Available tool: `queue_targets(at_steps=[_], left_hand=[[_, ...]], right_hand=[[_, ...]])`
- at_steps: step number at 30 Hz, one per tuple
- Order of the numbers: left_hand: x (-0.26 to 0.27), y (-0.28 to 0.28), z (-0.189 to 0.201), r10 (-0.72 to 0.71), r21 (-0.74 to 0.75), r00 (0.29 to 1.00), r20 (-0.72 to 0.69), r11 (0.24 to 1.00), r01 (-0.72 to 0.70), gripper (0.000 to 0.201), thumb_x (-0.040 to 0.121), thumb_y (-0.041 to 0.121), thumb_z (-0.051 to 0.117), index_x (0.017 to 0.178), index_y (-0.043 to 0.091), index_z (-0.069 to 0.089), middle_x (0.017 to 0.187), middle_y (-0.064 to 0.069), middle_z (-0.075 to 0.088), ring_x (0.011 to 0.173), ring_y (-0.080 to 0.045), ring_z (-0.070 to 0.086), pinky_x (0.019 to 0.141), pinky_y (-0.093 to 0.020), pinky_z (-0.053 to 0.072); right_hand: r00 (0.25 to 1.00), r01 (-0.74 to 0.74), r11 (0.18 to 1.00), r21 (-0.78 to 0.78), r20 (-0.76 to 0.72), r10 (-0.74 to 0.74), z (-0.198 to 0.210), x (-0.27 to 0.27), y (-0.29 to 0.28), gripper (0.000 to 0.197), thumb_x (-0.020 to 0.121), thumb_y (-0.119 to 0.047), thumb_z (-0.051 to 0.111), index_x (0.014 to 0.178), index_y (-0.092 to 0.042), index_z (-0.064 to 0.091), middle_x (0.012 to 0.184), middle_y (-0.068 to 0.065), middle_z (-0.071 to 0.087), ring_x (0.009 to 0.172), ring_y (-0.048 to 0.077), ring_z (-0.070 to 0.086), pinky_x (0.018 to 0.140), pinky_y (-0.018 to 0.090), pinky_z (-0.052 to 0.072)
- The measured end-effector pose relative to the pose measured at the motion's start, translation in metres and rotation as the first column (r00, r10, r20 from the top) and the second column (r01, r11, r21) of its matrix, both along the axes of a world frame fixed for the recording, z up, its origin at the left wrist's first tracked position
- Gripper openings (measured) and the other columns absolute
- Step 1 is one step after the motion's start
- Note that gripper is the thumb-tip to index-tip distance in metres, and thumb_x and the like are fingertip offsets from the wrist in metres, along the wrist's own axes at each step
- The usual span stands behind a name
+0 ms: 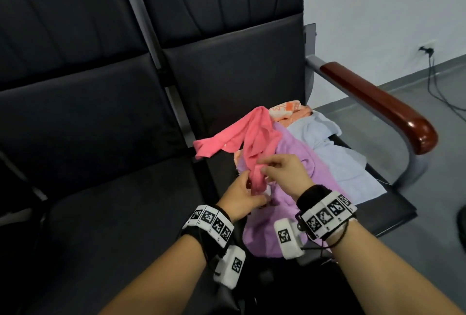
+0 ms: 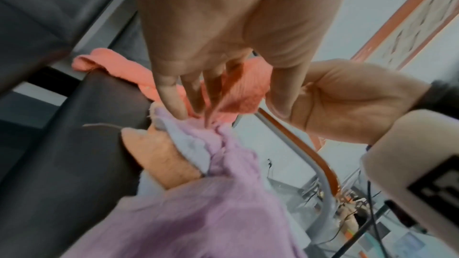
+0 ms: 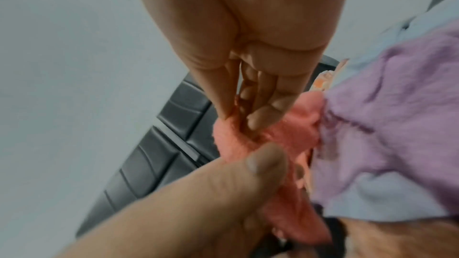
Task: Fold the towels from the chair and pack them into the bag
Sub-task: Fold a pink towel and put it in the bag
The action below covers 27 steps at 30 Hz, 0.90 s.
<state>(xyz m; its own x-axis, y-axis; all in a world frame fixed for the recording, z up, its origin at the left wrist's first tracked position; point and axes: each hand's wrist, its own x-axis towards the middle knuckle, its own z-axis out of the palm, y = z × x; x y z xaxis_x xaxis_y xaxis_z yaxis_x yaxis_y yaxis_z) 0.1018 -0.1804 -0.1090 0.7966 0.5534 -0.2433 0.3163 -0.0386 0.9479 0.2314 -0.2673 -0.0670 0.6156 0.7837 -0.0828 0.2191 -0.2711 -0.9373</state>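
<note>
A crumpled pink towel point(image 1: 252, 138) lies on top of a heap on the black chair seat point(image 1: 222, 87), over a purple towel point(image 1: 297, 155), a light blue towel point(image 1: 335, 163) and an orange patterned towel point(image 1: 285, 110). Both hands meet at the pink towel's near end. My left hand point(image 1: 242, 193) grips the bunched end from below, thumb pressing on the cloth. My right hand point(image 1: 277, 168) pinches the same towel just above, between thumb and fingertips point(image 3: 261, 119). The left wrist view shows the pink towel point(image 2: 246, 89) between my fingers point(image 2: 174, 95) and the purple towel point(image 2: 198, 213) beneath. I can make out no bag.
A second black seat point(image 1: 100, 138) stands to the left. A metal armrest with a brown wooden top point(image 1: 378, 102) bounds the seat on the right. Beyond it are grey floor, a wall socket point(image 1: 427, 47) and trailing cables.
</note>
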Motion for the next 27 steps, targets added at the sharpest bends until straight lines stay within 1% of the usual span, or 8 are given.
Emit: queue_targets(at_steps=[3,6,8,11,16,18,22,27], left_hand=[[-0.009,0.001,0.032,0.110,0.133,0.989,0.099,0.983,-0.123,0.032,0.084,0.009,0.072,0.112,0.019,0.063,0.094,0.007,0.072,0.078,0.004,0.066,0.071,-0.015,0.052],[-0.030,0.004,0.068,0.169,0.240,0.968,0.185,0.947,-0.211,0.017,0.090,0.006,0.065,0.099,0.020,0.068,0.083,0.013,0.068,0.070,0.008,0.061,0.064,-0.006,0.044],[-0.052,0.007,0.090,0.198,0.281,0.957,0.214,0.925,-0.254,0.006,0.089,0.005,0.065,0.090,0.011,0.067,0.081,0.005,0.067,0.069,-0.001,0.060,0.062,-0.009,0.045],[-0.092,0.005,0.121,0.225,0.258,0.937,0.269,0.920,-0.295,0.005,0.088,0.000,0.063,0.090,0.004,0.065,0.092,-0.014,0.070,0.085,-0.024,0.068,0.077,-0.030,0.055],[-0.184,0.002,0.158,0.266,0.246,0.893,0.363,0.897,-0.367,0.014,0.087,-0.011,0.054,0.090,0.001,0.061,0.085,-0.018,0.068,0.070,-0.019,0.065,0.067,-0.035,0.055],[-0.225,0.003,0.166,0.278,0.275,0.882,0.379,0.877,-0.395,0.017,0.087,-0.009,0.053,0.093,0.004,0.062,0.090,-0.015,0.071,0.070,-0.022,0.064,0.069,-0.040,0.055],[-0.309,0.006,0.162,0.334,0.332,0.852,0.404,0.814,-0.476,0.023,0.087,-0.003,0.054,0.086,0.019,0.063,0.082,0.004,0.072,0.064,-0.014,0.060,0.060,-0.024,0.051],[-0.405,0.006,0.137,0.450,0.349,0.823,0.347,0.753,-0.558,0.027,0.085,-0.001,0.052,0.078,0.023,0.062,0.067,0.003,0.062,0.060,-0.006,0.055,0.058,-0.018,0.046]], right_hand=[[0.994,0.027,0.984,0.174,-0.110,-0.008,0.032,-0.014,-0.005,0.030,0.088,0.001,0.065,0.093,-0.027,0.076,0.086,-0.002,0.077,0.073,0.009,0.070,0.073,0.026,0.058],[0.983,0.030,0.968,0.249,-0.183,0.017,0.063,-0.031,-0.011,0.023,0.091,-0.001,0.064,0.101,-0.019,0.076,0.091,0.009,0.077,0.079,0.020,0.071,0.080,0.034,0.059],[0.979,-0.010,0.961,0.275,-0.195,0.066,0.080,-0.048,-0.015,0.023,0.092,-0.002,0.064,0.104,-0.018,0.075,0.093,0.010,0.077,0.085,0.022,0.073,0.082,0.033,0.059],[0.974,-0.091,0.954,0.285,-0.172,0.144,0.097,-0.084,-0.018,0.025,0.092,0.004,0.060,0.111,-0.008,0.071,0.090,0.014,0.076,0.082,0.024,0.073,0.078,0.032,0.060],[0.959,-0.239,0.930,0.278,-0.085,0.272,0.111,-0.164,-0.011,0.032,0.091,0.013,0.054,0.119,0.004,0.066,0.084,0.013,0.073,0.071,0.012,0.071,0.065,0.020,0.055],[0.937,-0.324,0.906,0.272,-0.042,0.348,0.115,-0.198,-0.006,0.031,0.091,0.011,0.056,0.117,-0.001,0.068,0.086,0.012,0.072,0.075,0.015,0.072,0.067,0.022,0.055],[0.830,-0.548,0.810,0.209,0.018,0.557,0.113,-0.263,0.006,0.030,0.090,0.000,0.063,0.110,-0.021,0.069,0.079,0.000,0.072,0.071,0.017,0.072,0.059,0.024,0.054],[0.800,-0.590,0.805,0.065,0.181,0.572,0.091,-0.328,0.022,0.023,0.089,-0.006,0.067,0.109,-0.016,0.071,0.075,0.001,0.070,0.067,0.013,0.067,0.063,0.023,0.050]])
